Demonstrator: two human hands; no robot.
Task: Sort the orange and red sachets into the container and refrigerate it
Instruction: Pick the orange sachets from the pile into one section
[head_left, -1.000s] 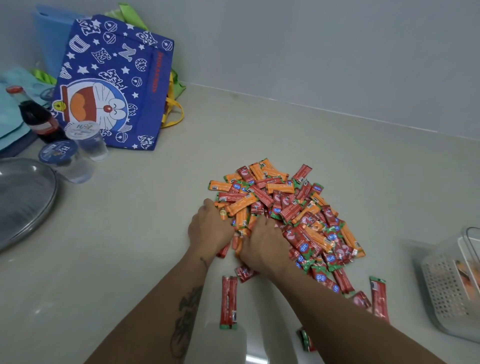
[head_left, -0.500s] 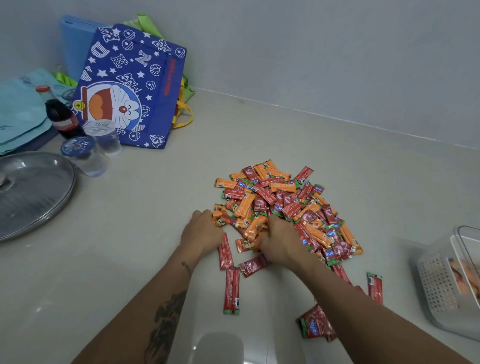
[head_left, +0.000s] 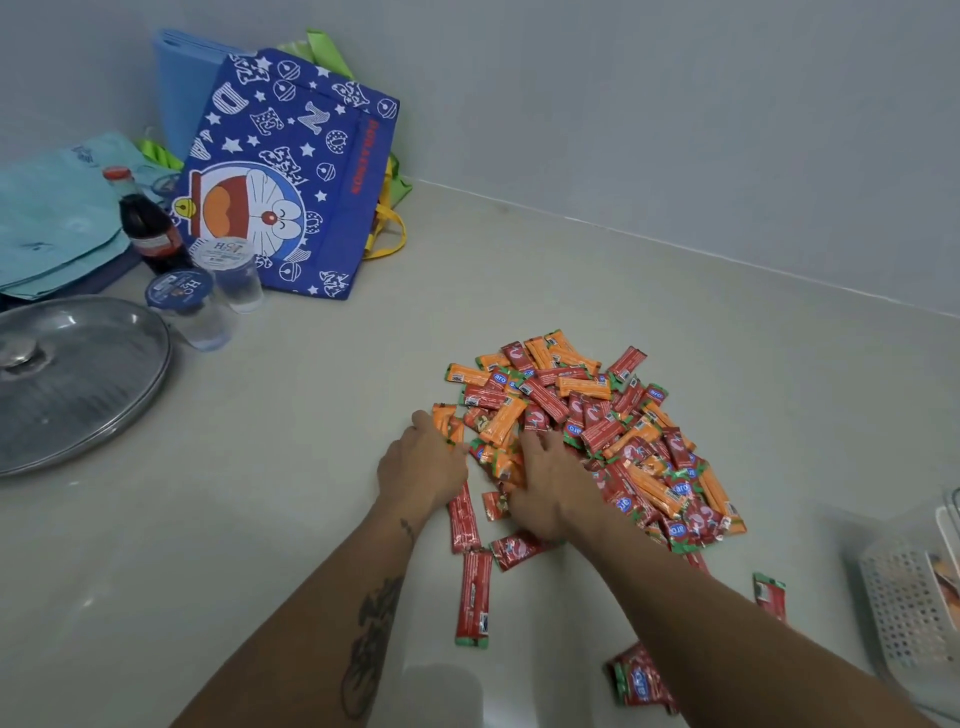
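While the pile of orange and red sachets (head_left: 587, 431) is lying on the counter (head_left: 311, 467) just ahead of both hands, its near edge is being touched by the left hand (head_left: 422, 467) and the right hand (head_left: 553, 491); whether anything is being pinched cannot be told. Loose red sachets (head_left: 470, 561) are lying lengthwise toward the person. The container (head_left: 906, 608), well apart to the right, is nearer the right hand; its contents are being hidden
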